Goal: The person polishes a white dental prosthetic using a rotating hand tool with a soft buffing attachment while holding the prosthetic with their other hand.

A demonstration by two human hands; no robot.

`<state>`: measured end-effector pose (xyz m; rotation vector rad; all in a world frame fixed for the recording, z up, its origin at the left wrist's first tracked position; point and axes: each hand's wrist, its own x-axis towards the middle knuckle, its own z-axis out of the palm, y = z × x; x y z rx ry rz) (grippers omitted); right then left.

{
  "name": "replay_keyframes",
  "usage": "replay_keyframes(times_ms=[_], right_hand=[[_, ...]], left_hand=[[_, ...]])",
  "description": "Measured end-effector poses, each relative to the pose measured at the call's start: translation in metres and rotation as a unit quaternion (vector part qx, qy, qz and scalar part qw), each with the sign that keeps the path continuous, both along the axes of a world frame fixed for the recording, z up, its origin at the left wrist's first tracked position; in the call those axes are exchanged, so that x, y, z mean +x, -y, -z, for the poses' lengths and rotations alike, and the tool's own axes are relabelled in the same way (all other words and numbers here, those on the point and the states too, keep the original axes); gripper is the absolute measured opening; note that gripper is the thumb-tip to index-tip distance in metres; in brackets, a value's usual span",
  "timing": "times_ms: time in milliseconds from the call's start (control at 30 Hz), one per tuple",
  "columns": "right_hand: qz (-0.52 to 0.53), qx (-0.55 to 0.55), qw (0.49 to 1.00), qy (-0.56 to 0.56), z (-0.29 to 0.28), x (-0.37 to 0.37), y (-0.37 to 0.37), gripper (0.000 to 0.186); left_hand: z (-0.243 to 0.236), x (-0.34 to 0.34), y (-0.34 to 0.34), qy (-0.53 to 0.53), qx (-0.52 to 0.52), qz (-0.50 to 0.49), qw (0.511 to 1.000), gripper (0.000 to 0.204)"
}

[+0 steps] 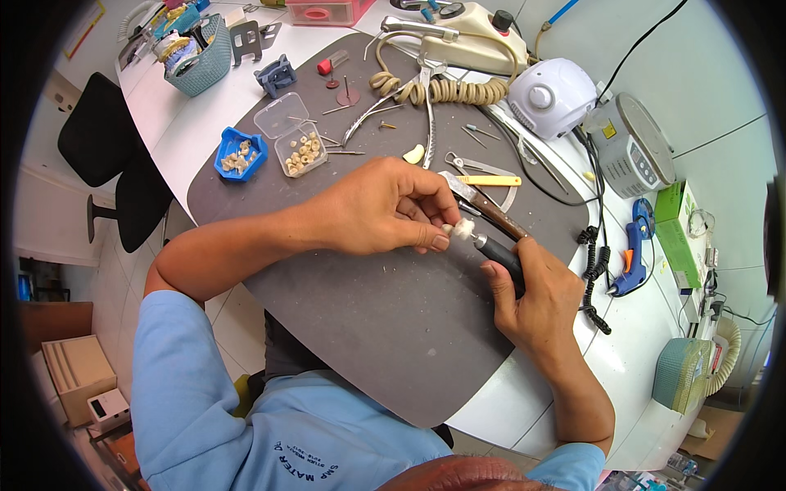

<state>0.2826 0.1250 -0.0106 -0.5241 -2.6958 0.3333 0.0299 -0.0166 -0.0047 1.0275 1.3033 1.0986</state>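
Grey mat (352, 319) on a white bench (512, 393), and both hands meet above it!
Left hand (381, 209) pinches a small pale piece (447, 231) between thumb and fingers, right by the white tip (464, 228) of a black handpiece (499, 257), contact hard to tell; right hand (540, 295) wraps that handpiece, fingers curled closed. Up beyond: a clear box (315, 167) of tooth-coloured bits, blue tray (262, 150) beside it.

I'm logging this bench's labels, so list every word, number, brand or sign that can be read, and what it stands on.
Light blue shirt: dark printed lettering, wording not copied here.
Grey appliance with round buttons: yellow label, too small to read.
Green carton: any print too blurred to read.
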Motion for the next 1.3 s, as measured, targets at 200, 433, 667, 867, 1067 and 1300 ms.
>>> replay_keyframes(times_ms=[200, 433, 667, 867, 1067, 1300], right_hand=[[-0.002, 0.000, 1.000, -0.003, 0.001, 0.000, 0.000, 0.046], [-0.004, 0.014, 1.000, 0.002, 0.001, 0.000, 0.000, 0.047], [-0.009, 0.014, 1.000, 0.002, 0.000, -0.001, 0.000, 0.047], [-0.010, 0.023, 1.000, 0.001, 0.001, -0.001, 0.000, 0.046], [-0.011, 0.030, 0.999, 0.007, 0.001, -0.002, 0.001, 0.046], [-0.007, 0.047, 0.999, 0.017, 0.001, -0.002, 0.002, 0.047]], left_hand=[[0.005, 0.000, 0.000, -0.037, 0.020, 0.002, 0.999, 0.023], [0.010, 0.001, -0.001, -0.033, 0.018, 0.005, 0.999, 0.022], [0.009, 0.002, -0.001, -0.022, 0.009, 0.002, 1.000, 0.019], [0.004, 0.003, 0.000, -0.037, -0.011, 0.004, 0.999, 0.020], [0.001, 0.002, 0.000, -0.063, -0.015, 0.008, 0.998, 0.021], [0.003, 0.002, 0.001, -0.080, -0.017, 0.018, 0.997, 0.021]])
